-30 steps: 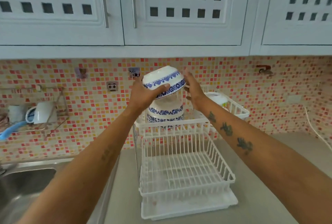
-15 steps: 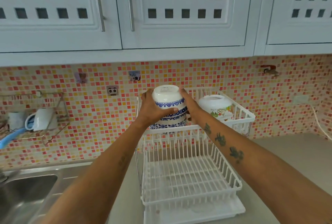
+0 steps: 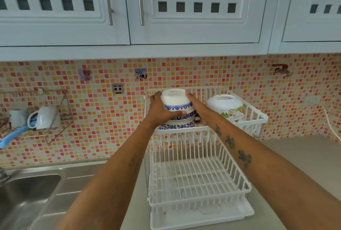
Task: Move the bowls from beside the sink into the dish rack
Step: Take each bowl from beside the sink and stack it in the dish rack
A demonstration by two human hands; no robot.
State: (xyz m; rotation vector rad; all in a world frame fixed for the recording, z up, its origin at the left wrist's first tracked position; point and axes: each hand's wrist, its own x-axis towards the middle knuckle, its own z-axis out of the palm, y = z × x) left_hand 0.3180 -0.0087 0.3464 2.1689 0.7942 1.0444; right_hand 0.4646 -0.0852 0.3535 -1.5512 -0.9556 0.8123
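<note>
- Head view: the left hand [image 3: 158, 112] and right hand [image 3: 200, 110] clasp an upturned blue-patterned bowl [image 3: 176, 103] from 9 and 3 o'clock, fingers wrapped on its sides.
- That bowl tops a stack [image 3: 177, 124] in the rack [image 3: 195, 183]'s upper tier.
- At 3 o'clock of the stack stands a white bowl [image 3: 226, 108].
- The sink [image 3: 27, 191] lies at 8 o'clock.

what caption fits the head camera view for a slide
Both hands, left hand and right hand, set an upturned blue-patterned bowl onto stacked bowls in the dish rack top tier.
</note>
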